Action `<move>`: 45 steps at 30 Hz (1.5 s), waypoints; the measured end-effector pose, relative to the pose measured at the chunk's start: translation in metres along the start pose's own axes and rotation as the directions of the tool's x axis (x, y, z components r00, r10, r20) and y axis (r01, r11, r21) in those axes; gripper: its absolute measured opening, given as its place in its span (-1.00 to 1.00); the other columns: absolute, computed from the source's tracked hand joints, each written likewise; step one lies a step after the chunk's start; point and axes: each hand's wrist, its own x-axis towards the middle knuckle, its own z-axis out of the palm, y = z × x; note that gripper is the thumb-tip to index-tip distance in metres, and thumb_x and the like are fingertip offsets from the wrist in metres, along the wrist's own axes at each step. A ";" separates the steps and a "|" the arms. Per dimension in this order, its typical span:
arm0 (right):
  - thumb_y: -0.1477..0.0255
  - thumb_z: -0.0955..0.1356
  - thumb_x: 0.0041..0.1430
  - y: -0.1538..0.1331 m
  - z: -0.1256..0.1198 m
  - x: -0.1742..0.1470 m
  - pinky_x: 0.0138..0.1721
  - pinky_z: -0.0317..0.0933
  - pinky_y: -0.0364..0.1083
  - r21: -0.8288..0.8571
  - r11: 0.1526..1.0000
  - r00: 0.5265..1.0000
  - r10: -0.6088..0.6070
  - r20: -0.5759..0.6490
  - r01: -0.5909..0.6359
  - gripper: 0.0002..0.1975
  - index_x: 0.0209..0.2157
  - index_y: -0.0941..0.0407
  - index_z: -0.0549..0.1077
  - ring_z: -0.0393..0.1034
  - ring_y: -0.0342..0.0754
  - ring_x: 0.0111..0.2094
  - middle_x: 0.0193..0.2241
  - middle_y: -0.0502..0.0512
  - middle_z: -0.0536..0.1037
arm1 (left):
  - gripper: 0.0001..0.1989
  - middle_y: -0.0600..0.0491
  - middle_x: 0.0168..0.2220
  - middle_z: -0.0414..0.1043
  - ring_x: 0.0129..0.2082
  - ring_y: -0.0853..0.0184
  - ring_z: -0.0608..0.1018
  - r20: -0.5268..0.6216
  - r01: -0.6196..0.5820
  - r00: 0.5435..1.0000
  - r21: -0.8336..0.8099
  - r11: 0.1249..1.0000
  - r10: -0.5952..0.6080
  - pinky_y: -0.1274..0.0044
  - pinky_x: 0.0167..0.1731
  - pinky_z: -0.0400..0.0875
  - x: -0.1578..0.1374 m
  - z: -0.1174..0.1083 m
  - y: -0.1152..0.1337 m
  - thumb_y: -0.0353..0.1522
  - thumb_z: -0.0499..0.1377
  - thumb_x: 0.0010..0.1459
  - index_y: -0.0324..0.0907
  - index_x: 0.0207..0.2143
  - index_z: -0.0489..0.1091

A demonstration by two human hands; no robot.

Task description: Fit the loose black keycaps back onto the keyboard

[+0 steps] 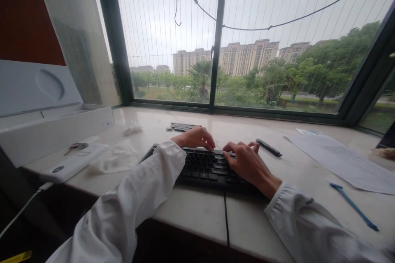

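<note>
A black keyboard (pixel 202 164) lies on the pale sill in front of me, some of its keys hidden by my hands. Over its back edge, my left hand (pixel 196 136) bends down with thumb and fingers pinched together; anything between the tips is too small to make out. My right hand (pixel 248 163) rests on the keyboard's right part, fingers bent but apart, the index finger near the back row close to the left fingertips. Behind the keyboard sits a group of loose dark keycaps (pixel 185 126), partly covered by my left hand.
To the left stand an open white box (pixel 61 131), a white device (pixel 75 162) with keys (pixel 75 148) on it, and crumpled clear plastic (pixel 119 158). Rightward lie a dark slim bar (pixel 268 148), paper sheets (pixel 342 162) and a blue stick-like tool (pixel 354 207). A window (pixel 216 41) rises behind.
</note>
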 end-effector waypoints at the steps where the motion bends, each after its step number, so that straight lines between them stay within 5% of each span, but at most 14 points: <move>1: 0.37 0.25 0.23 -0.001 0.000 0.000 -0.11 -0.15 0.05 0.003 1.000 1.000 -0.008 0.005 0.008 -0.80 -0.30 0.04 0.51 0.43 0.03 -0.24 -0.38 0.06 0.59 | -0.77 0.03 -0.39 0.59 -0.42 0.41 0.50 0.011 -0.003 1.000 -0.002 1.000 0.003 0.61 -0.38 0.32 -0.001 0.000 0.000 -0.25 0.36 -0.03 -0.19 -0.33 0.60; 31: 0.40 0.23 0.24 -0.006 0.003 0.000 -0.09 -0.11 0.06 0.012 0.999 0.997 -0.052 0.052 0.052 -0.77 -0.30 0.02 0.53 0.43 0.01 -0.24 -0.37 0.05 0.58 | -0.85 0.08 -0.38 0.60 -0.40 0.43 0.51 0.049 0.017 0.999 0.116 0.993 -0.023 0.63 -0.35 0.29 -0.006 0.002 0.007 -0.35 0.32 0.02 -0.12 -0.31 0.61; 45: 0.38 0.19 0.32 -0.005 0.006 -0.001 -0.05 0.00 0.09 0.054 0.983 0.973 -0.182 0.144 0.176 -0.66 -0.04 -0.13 0.52 0.37 0.05 -0.05 -0.05 -0.01 0.57 | -0.74 0.08 -0.39 0.58 -0.41 0.41 0.55 0.007 0.078 0.997 0.078 0.994 -0.079 0.59 -0.35 0.29 -0.008 -0.001 0.006 -0.28 0.40 -0.10 -0.18 -0.33 0.51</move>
